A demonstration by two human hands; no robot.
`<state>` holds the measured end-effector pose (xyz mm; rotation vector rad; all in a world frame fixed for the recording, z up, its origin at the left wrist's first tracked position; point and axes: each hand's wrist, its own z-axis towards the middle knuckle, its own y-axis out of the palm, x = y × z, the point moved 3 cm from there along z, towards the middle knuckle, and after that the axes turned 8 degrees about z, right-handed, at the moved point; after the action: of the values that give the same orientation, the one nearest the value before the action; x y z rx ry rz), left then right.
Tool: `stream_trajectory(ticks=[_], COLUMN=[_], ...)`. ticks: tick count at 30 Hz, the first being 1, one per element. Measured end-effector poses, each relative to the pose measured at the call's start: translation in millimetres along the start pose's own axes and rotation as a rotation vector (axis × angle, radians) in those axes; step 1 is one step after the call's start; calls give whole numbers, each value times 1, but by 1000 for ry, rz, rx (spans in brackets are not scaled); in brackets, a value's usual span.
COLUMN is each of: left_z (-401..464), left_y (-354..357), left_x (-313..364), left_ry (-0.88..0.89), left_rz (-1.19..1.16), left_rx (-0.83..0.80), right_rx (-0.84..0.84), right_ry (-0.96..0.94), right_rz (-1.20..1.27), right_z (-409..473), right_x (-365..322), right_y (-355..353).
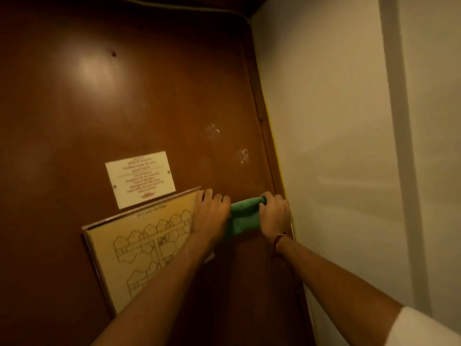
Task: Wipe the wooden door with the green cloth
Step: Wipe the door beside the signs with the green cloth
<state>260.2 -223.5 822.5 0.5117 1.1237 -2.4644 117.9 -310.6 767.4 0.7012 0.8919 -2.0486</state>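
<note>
The brown wooden door (pixel 124 96) fills the left and middle of the head view. A green cloth (pixel 243 216) is stretched between both hands in front of the door's right part, near its hinge edge. My left hand (pixel 212 216) grips the cloth's left end and overlaps the corner of a framed map. My right hand (pixel 274 216) grips the cloth's right end, close to the wall. Most of the cloth is hidden inside the two fists. Two pale smudges (pixel 227 143) show on the door above the hands.
A white printed notice (pixel 141 178) is screwed to the door, and a framed floor map (pixel 139 248) hangs below it. A pale wall (pixel 349 146) meets the door frame on the right.
</note>
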Motion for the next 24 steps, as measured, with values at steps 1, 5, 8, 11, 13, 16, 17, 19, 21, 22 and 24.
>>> stream_trajectory(ticks=[1,5,8,11,13,16,17,19,21,22,24], left_z=[3,12,12,12,12,7,4,-3,-9,-11,-9], left_y=[1,7,5,7,8,4,3,2,3,3,2], left_x=[-1,-4,-4,-4,-9,-28,-35,-49,-56,-58,-59], left_ry=[11,33,65,72,55,-13,-45,-96,-101,-92,-85], left_rz=[46,181,287,272,278,274,265,251,264,276,301], left_rx=[9,5,37,135,173,196,201,205,197,194,185], right_rx=[5,30,87,40,51,115,134,159,182,195,215], right_ry=[18,73,113,113,96,104,106,74,16,-22,-144], right_rz=[47,303,369,327,290,285,281,282,286,270,239], right_z=[4,9,-1,-11,-9,10,20,39,50,50,40], right_x=[-2,-5,-8,-11,-11,0,5,8,-1,-8,-18], right_y=[6,36,57,80,91,93,90,85,83,84,93])
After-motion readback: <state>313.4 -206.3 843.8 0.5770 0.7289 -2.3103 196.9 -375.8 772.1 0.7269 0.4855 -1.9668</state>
